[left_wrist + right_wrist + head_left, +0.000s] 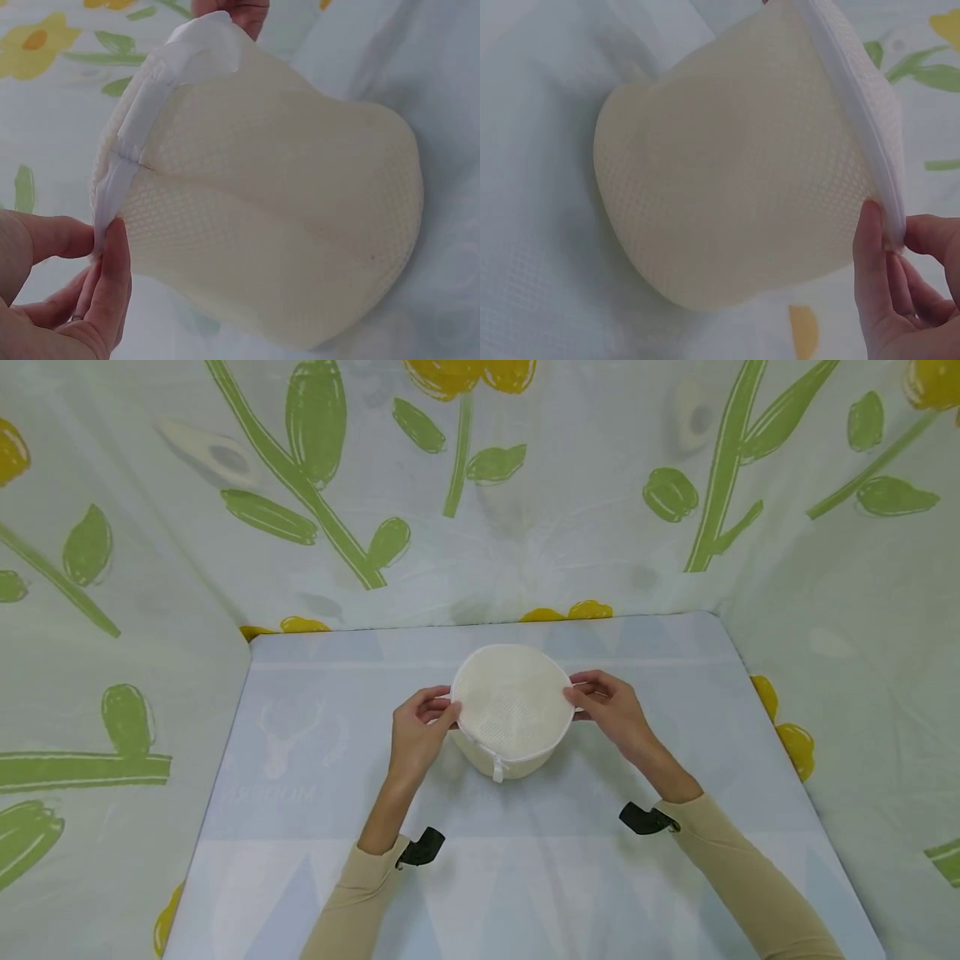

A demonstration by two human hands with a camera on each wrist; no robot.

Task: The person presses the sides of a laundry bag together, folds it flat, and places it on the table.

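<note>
A cream mesh laundry bag [513, 702], round and drum-shaped, stands over the table between both hands, its flat circular lid facing up. My left hand [420, 731] pinches the rim on the left between thumb and fingers. On the opposite side, my right hand [613, 710] pinches the rim the same way. A white zipper edge [855, 97] runs around the lid in the right wrist view. At the front hangs a small white tab [498, 768]. In the left wrist view, the bag's side wall [262, 195] bows inward slightly. The bag's inside is hidden.
Under the bag lies a pale blue and white patterned table cover [525, 885], with faint deer-head print at left. Curtains [570, 527] with green leaves and yellow flowers enclose the back and sides. A black wrist camera [422, 847] sits on each sleeve.
</note>
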